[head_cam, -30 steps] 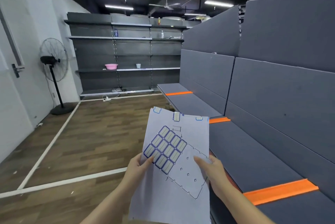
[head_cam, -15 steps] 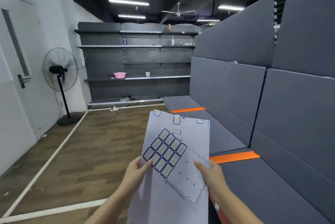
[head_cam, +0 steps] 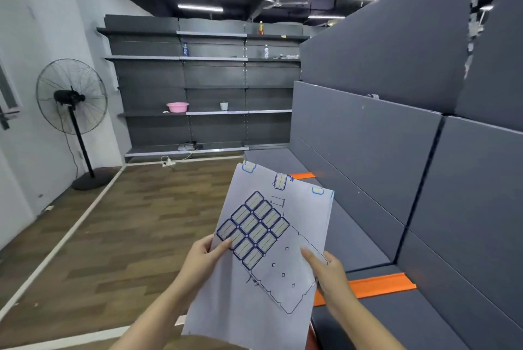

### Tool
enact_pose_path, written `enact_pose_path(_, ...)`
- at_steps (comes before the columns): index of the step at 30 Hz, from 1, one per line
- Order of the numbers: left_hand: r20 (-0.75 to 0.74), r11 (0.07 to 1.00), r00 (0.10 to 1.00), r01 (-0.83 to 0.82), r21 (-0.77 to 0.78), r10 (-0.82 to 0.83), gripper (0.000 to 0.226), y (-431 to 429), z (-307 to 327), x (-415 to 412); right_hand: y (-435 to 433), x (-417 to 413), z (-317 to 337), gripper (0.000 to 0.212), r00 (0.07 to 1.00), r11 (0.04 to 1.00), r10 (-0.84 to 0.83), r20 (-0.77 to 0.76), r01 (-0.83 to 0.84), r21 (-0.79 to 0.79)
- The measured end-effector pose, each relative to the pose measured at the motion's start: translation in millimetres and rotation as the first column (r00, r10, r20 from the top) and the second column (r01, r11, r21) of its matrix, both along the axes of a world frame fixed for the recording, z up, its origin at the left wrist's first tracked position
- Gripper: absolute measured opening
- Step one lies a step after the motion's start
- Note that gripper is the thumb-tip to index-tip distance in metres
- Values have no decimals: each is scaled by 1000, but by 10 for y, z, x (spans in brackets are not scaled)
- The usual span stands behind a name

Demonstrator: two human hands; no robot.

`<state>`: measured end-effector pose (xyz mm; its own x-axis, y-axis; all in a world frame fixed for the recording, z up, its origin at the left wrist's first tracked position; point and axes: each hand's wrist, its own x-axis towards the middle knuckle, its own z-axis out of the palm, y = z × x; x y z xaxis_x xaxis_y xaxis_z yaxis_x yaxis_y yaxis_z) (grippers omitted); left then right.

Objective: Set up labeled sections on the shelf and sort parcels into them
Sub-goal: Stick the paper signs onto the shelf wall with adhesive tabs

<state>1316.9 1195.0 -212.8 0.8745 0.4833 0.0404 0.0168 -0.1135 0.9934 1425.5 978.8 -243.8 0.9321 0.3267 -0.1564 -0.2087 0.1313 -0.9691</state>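
Observation:
I hold a white sheet of label stickers [head_cam: 263,259] upright in front of me, with a block of several blue-bordered labels [head_cam: 253,229] left on it. My left hand [head_cam: 206,257] pinches its left edge, thumb on the labels. My right hand [head_cam: 328,273] grips its right edge. To the right runs a low grey shelf [head_cam: 351,236] with orange divider strips [head_cam: 376,286] across it, another orange strip [head_cam: 302,175] lying further along. No parcels are in view.
A tall dark shelving unit [head_cam: 209,86] lines the far wall, holding a pink basin [head_cam: 177,106], a white cup [head_cam: 224,106] and bottles. A standing fan [head_cam: 72,112] is at left. White tape lines [head_cam: 73,225] cross the wooden floor.
My view has advanced along the grey shelf and tilted up; the orange strips have slid nearer and lower. Both hands keep the same hold on the sheet.

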Motion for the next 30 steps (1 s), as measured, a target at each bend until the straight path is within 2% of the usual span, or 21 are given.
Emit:
enact_pose_path(4, 1, 1000, 1000, 5, 11, -5, 18, 128, 54, 235, 92, 268, 39, 16, 999, 999, 29, 34, -28, -31)
enact_pose_path(9, 0, 999, 999, -34, 4, 34, 12, 360, 20, 544, 357, 593, -8, 13, 998, 996, 65, 28, -63, -62)
enact_pose_path(14, -7, 997, 997, -76, 4, 76, 14, 758, -45, 820, 686, 880, 12, 3, 991, 987, 127, 36, -122, -101)
enact_pose_path(20, -14, 997, 997, -73, 23, 74, 15, 1368, -35, 1262, 1255, 1354, 40, 7, 980, 976, 177, 86, -164, -144)
enact_pose_path(25, 11, 997, 1000, -21, 74, 21, 11, 1947, 132, 1723, 1860, 1874, 103, 27, 972, 973, 209, 112, -194, -127)
enact_pose_path(30, 75, 993, 996, 31, 114, -40, 8, 2489, 329, 2208, 2459, 2381, 303, 21, 973, 981, 182, 141, -172, -85)
